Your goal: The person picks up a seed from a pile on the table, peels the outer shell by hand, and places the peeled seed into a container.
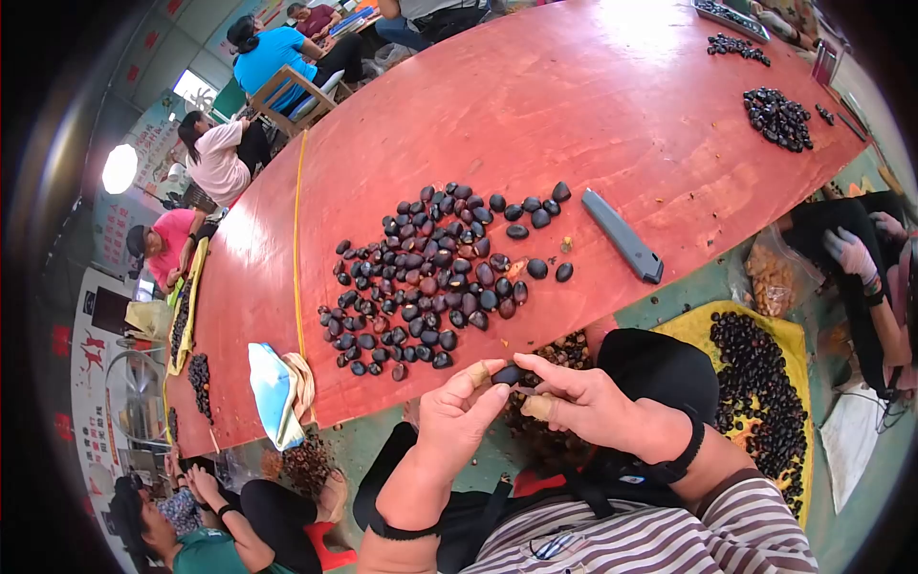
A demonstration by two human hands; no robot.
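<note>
Above the table's near edge, my left hand (454,413) pinches a dark, oval nut-like seed (508,374) between thumb and fingertips. My right hand (595,402) closes on the seed's other side, its fingertips touching it. Tan tape wraps a finger of my left hand and the thumb of my right. Whether a small tool sits in the right fingers is hidden. Just beyond my hands, a loose pile of black and reddish-brown seeds (421,273) lies on the red table (459,124). Brown shell pieces (564,352) fill something in shadow below my hands.
A long grey tool (623,236) lies right of the pile. A blue-and-white packet (274,394) stands at the left edge. A yellow sack (798,359) with dark seeds is on the floor at right. Other people sit around the table; a gloved hand (847,251) shows at right.
</note>
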